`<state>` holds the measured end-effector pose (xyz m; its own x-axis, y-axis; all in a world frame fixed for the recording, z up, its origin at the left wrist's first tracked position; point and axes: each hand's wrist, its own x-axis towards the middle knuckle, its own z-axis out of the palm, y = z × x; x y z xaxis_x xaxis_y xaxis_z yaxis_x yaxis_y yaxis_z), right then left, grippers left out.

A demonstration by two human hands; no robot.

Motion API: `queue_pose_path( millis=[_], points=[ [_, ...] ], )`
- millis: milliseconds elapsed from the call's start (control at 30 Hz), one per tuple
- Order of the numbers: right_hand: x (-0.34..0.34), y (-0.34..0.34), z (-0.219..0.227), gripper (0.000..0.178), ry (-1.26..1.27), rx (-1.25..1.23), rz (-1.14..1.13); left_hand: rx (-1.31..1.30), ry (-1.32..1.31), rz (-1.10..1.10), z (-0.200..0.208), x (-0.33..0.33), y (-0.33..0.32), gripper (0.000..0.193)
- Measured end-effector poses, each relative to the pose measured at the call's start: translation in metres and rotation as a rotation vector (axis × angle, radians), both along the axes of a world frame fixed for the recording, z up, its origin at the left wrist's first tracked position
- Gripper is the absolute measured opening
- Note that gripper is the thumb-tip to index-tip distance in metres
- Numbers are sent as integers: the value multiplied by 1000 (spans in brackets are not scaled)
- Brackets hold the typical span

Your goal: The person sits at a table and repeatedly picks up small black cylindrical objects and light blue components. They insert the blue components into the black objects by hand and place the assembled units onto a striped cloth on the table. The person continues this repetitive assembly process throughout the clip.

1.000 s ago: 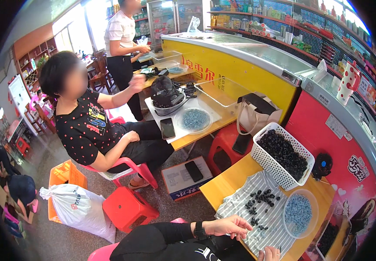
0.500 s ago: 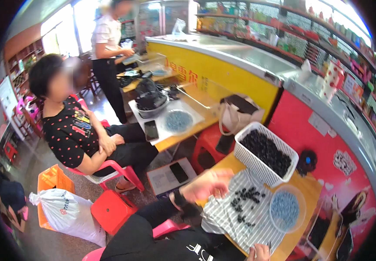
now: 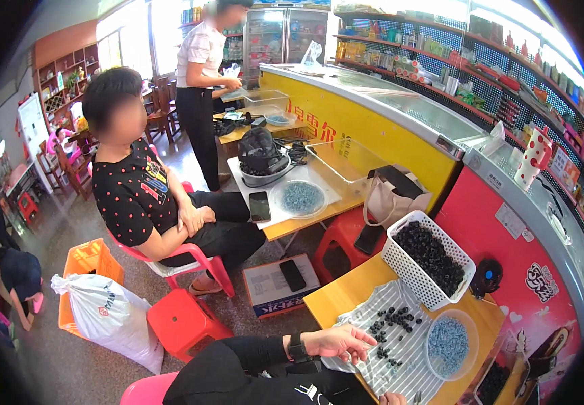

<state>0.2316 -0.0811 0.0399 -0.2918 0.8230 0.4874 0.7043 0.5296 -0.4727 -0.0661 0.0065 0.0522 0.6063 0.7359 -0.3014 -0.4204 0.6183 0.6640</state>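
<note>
In front of you, a smooth wooden tabletop (image 3: pixel 332 295) lies under matt, softly creased striped cloth (image 3: pixel 407 371). The small pieces (image 3: pixel 394 322) on it look like black plastic. Your perforated basket (image 3: pixel 408 273) is smooth white plastic, the round bowl (image 3: pixel 473 347) clear plastic, the stool (image 3: pixel 187 320) glossy red plastic.

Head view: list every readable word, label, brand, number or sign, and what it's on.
Texts located, wording withheld:
Yellow freezer: large red characters.
Red cabinet: stylised lettering.
White sack: dark lettering, red mark.
Cardboard box: white characters on blue.
Shelf packages: too small to read.
</note>
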Motion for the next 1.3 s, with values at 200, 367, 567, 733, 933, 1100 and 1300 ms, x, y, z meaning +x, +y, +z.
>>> queue_pose_path(
  millis=[200, 367, 567, 733, 933, 1100, 1300],
  points=[
    [-4, -5, 10, 8, 1, -54, 1, 258, 172, 239, 34, -46, 40, 38],
    [-6, -2, 25, 8, 68, -86, 19, 134, 271, 451, 64, -109, 184, 10],
    [0, -12, 12, 7, 81, -42, -60, 288, 219, 58, 54, -45, 128, 52],
    [-8, 3, 18, 15, 46, -38, 17, 283, 176, -22, 36, -44, 117, 55],
    [-6, -3, 22, 8, 68, -127, -8, 251, 309, 307, 53, -73, 156, 37],
    [-4, 0, 35, 8, 33, -109, -3, 226, 507, 532, 42, -147, 230, 40],
    [13, 17, 62, 11, -84, -116, -4, 638, 1530, 599, 83, -172, 342, 48]
  ],
)
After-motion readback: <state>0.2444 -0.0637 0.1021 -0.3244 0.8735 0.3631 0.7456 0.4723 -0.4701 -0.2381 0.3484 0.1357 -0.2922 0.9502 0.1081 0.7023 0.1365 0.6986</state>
